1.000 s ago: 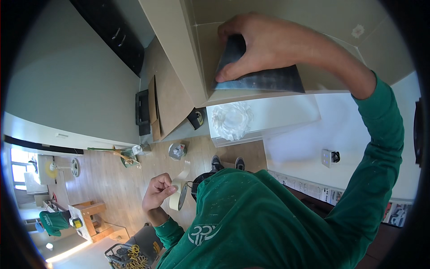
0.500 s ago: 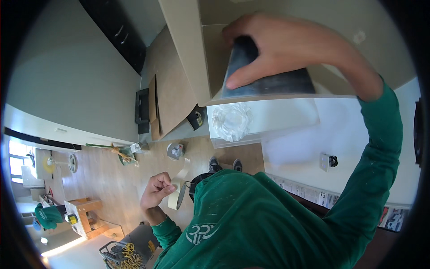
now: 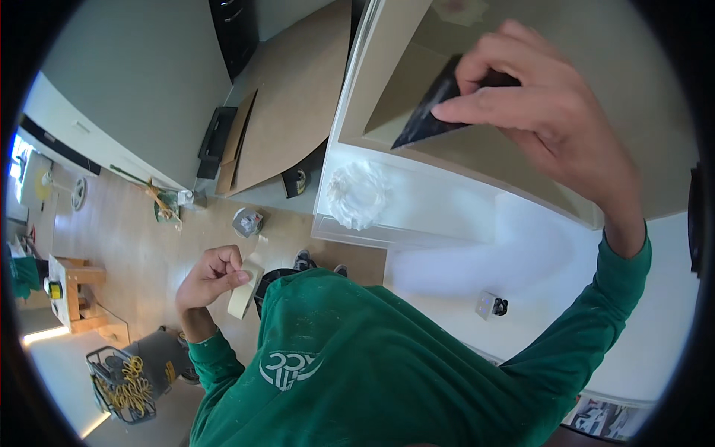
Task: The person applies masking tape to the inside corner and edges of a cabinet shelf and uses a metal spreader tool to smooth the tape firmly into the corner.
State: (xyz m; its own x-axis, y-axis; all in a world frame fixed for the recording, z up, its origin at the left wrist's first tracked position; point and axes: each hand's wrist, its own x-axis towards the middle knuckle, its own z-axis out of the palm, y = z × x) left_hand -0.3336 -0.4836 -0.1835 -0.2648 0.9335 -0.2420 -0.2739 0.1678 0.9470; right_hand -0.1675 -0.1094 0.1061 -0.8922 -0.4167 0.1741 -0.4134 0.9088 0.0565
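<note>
My left hand (image 3: 216, 279) is closed on a roll of cream masking tape (image 3: 246, 292), held low beside my green sweatshirt. Up at the right, my right hand (image 3: 536, 104) pinches a dark, thin, flat blade (image 3: 432, 112) between thumb and fingers. The blade is tilted, with one pointed corner toward the lower left; its upper part is hidden behind the fingers. It hangs in front of a beige recessed box (image 3: 383, 93) with a pale front edge, and I cannot tell whether it touches the surface. A patched spot (image 3: 460, 10) shows on the beige wall above.
Crumpled white plastic (image 3: 357, 195) sits on a white ledge below the box. A brown board (image 3: 287, 97) leans behind it. On the floor are a small bag (image 3: 247, 222) and a grey machine with yellow cord (image 3: 130, 384). A wooden stand (image 3: 74, 287) is at far left.
The blade has swung from lying broad against the box's inside to a tilted, edge-down hold, and my right hand's grip has turned. My head view has shifted right; the left hand keeps the tape.
</note>
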